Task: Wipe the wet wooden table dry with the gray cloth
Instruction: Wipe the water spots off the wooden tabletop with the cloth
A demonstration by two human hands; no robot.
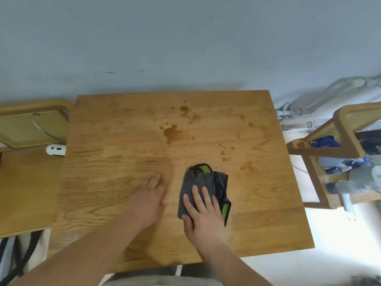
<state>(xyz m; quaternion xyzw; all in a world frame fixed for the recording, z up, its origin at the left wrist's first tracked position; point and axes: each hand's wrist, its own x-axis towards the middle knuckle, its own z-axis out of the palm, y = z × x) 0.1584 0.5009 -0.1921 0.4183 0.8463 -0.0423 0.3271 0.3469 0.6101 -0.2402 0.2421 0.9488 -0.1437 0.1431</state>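
Note:
The wooden table (115, 153) fills the middle of the view. Dark wet patches (172, 134) lie on its far middle, with smaller spots to the right. The gray cloth (203, 178), crumpled and with green patches, lies on the near middle of the table. My right hand (203, 215) presses flat on the cloth's near part with straight fingers. My left hand (149, 200) rests flat on the bare wood just left of the cloth, holding nothing.
A wooden chair with a cane back (31, 129) stands at the table's left side, with a white device (56, 150) beside it. Another wooden chair (338, 162) holding blue and gray items stands to the right. White pipes (305, 108) run along the wall.

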